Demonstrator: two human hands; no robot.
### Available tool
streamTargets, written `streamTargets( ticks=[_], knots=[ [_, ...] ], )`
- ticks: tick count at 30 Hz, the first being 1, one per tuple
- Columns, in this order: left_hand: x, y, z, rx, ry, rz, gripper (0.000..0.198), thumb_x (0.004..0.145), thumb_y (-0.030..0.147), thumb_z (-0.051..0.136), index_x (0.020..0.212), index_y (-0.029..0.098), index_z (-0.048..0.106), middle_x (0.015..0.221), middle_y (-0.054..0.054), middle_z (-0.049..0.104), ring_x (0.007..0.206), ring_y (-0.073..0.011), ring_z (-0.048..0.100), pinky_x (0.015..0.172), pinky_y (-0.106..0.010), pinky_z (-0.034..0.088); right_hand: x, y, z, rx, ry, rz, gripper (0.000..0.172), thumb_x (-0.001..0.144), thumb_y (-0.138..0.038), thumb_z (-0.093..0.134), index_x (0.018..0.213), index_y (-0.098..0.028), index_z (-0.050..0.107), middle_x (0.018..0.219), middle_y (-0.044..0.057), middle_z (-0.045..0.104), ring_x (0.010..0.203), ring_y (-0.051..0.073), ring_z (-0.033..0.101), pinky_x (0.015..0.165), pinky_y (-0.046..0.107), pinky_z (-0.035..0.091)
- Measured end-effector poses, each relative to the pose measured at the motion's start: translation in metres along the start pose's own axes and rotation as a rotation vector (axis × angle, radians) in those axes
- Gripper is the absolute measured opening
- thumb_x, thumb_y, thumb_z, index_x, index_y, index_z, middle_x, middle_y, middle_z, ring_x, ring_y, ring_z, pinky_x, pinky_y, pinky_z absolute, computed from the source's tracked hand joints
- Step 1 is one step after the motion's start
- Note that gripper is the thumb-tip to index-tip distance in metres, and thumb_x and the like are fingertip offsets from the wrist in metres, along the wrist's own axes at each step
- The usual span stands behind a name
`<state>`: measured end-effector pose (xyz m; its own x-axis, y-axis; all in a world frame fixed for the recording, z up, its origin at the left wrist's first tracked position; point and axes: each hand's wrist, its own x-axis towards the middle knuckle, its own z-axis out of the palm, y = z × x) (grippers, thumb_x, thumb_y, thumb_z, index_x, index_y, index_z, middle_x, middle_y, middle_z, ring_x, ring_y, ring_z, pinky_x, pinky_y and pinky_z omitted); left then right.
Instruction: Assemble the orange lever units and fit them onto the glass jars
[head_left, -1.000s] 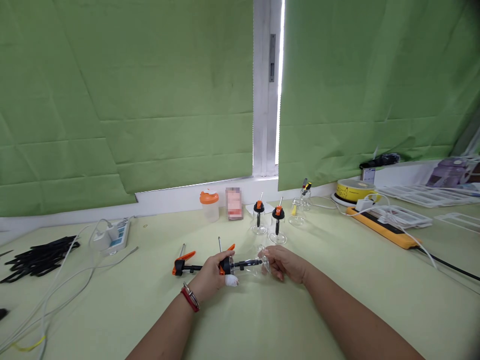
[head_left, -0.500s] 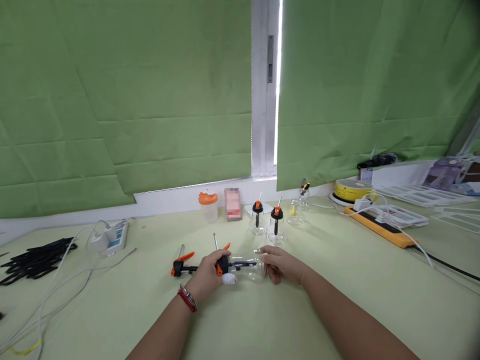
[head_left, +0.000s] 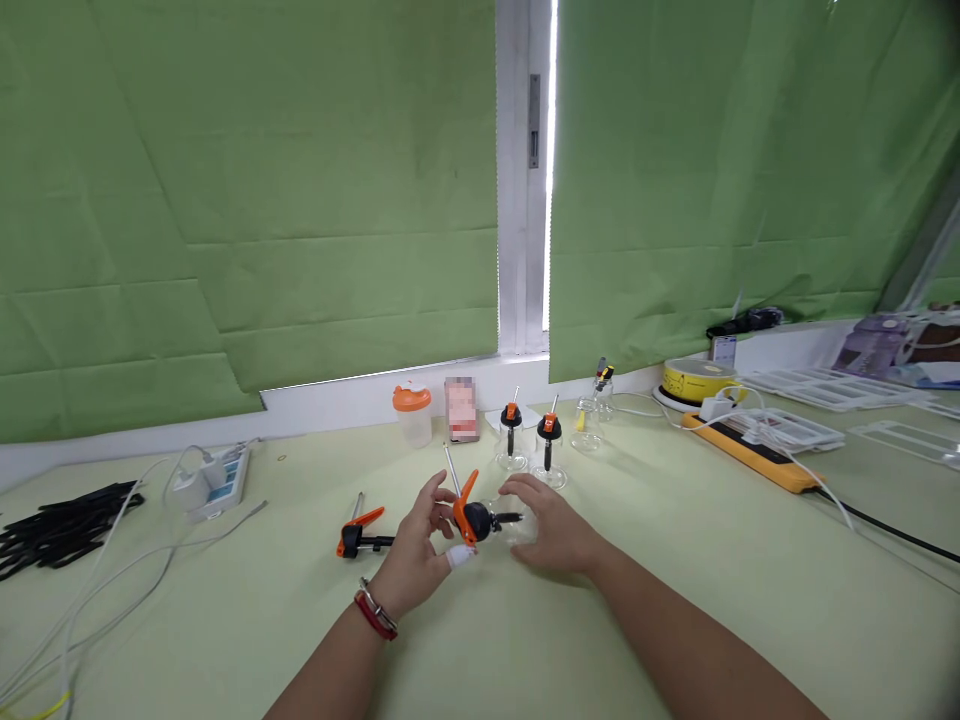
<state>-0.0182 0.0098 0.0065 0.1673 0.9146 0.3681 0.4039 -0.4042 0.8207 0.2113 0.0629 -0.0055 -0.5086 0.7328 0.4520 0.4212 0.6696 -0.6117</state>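
Hand pump point(head_left: 472, 517), black in the body with an orange lever and a thin metal rod slanting up and away, sits just above the pale green table point(head_left: 525, 640) near its middle, between the person's two hands. The left hand point(head_left: 420, 545) grips it from the left side with thumb and bent fingers closed on the black body (one fingertip wears a white wrap), and a red and silver bracelet point(head_left: 375, 610) sits at that wrist. The pump's nose points right into a clear cup point(head_left: 519, 522), which the right hand point(head_left: 551, 530) covers palm down, fingers curved over and around it. A second pump point(head_left: 358, 530) lies flat on the table just left of the left hand. Beyond the hands, two more clear cups point(head_left: 511, 455) point(head_left: 548, 468) stand upright, each with a pump in its top, and an orange-lidded jar point(head_left: 412, 415) stands near the wall
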Motion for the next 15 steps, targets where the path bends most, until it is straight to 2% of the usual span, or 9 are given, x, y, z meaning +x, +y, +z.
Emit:
streamTargets(
  ticks=[3, 5, 7, 9, 12, 13, 15],
  knots=[
    [0.004, -0.010, -0.011, 0.225, 0.089, -0.011, 0.065, 0.076, 0.034, 0.059, 0.134, 0.029, 0.030, 0.118, -0.010, 0.050, 0.099, -0.0216, 0.053, 0.069, -0.032, 0.049, 0.005, 0.009, -0.010, -0.042, 0.271, -0.118, 0.056, 0.060, -0.015, 0.065, 0.113, -0.025, 0.050, 0.124, 0.008, 0.045, 0.113, 0.024, 0.048, 0.096, 0.039, 0.042],
    [0.009, -0.021, -0.022, 0.414, 0.205, 0.005, 0.056, 0.077, 0.035, 0.056, 0.129, 0.025, 0.038, 0.119, -0.010, 0.051, 0.108, -0.0246, 0.051, 0.081, -0.038, 0.047, 0.008, 0.018, -0.020, -0.044, 0.498, -0.152, 0.053, 0.063, -0.017, 0.065, 0.112, -0.024, 0.048, 0.123, 0.010, 0.044, 0.112, 0.024, 0.048, 0.090, 0.038, 0.046],
    [0.014, -0.033, -0.034, 0.637, 0.349, 0.002, 0.042, 0.076, 0.032, 0.055, 0.116, 0.021, 0.050, 0.122, -0.011, 0.051, 0.114, -0.0269, 0.048, 0.096, -0.045, 0.036, 0.008, 0.032, -0.033, -0.023, 0.694, -0.091, 0.053, 0.064, -0.021, 0.066, 0.113, -0.024, 0.046, 0.123, 0.010, 0.044, 0.106, 0.023, 0.050, 0.085, 0.038, 0.048],
    [0.018, -0.043, -0.045, 0.786, 0.474, -0.103, 0.033, 0.075, 0.028, 0.052, 0.107, 0.018, 0.054, 0.122, -0.012, 0.052, 0.114, -0.0273, 0.049, 0.100, -0.046, 0.030, 0.005, 0.051, -0.047, 0.022, 0.814, 0.080, 0.058, 0.062, -0.027, 0.069, 0.114, -0.025, 0.044, 0.117, 0.008, 0.047, 0.096, 0.021, 0.054, 0.082, 0.039, 0.048],
    [0.019, -0.049, -0.059, 0.892, 0.575, -0.294, 0.028, 0.076, 0.030, 0.048, 0.100, 0.018, 0.057, 0.117, -0.013, 0.056, 0.107, -0.0280, 0.054, 0.095, -0.048, 0.030, -0.004, 0.086, -0.063, 0.154, 0.852, 0.433, 0.061, 0.056, -0.032, 0.073, 0.110, -0.024, 0.046, 0.098, 0.003, 0.055, 0.087, 0.021, 0.055, 0.077, 0.038, 0.048],
    [0.019, -0.050, -0.063, 0.902, 0.593, -0.353, 0.028, 0.076, 0.031, 0.048, 0.099, 0.018, 0.058, 0.115, -0.013, 0.057, 0.106, -0.0286, 0.054, 0.094, -0.049, 0.029, -0.008, 0.096, -0.067, 0.214, 0.823, 0.494, 0.062, 0.053, -0.031, 0.074, 0.109, -0.024, 0.048, 0.093, 0.002, 0.056, 0.085, 0.020, 0.055, 0.075, 0.036, 0.048],
    [0.018, -0.051, -0.069, 0.889, 0.613, -0.472, 0.030, 0.076, 0.036, 0.048, 0.098, 0.019, 0.059, 0.114, -0.013, 0.058, 0.105, -0.0302, 0.054, 0.093, -0.050, 0.029, -0.015, 0.113, -0.071, 0.335, 0.744, 0.516, 0.062, 0.048, -0.028, 0.076, 0.105, -0.023, 0.051, 0.097, 0.002, 0.057, 0.081, 0.018, 0.056, 0.072, 0.033, 0.048]
  ],
)
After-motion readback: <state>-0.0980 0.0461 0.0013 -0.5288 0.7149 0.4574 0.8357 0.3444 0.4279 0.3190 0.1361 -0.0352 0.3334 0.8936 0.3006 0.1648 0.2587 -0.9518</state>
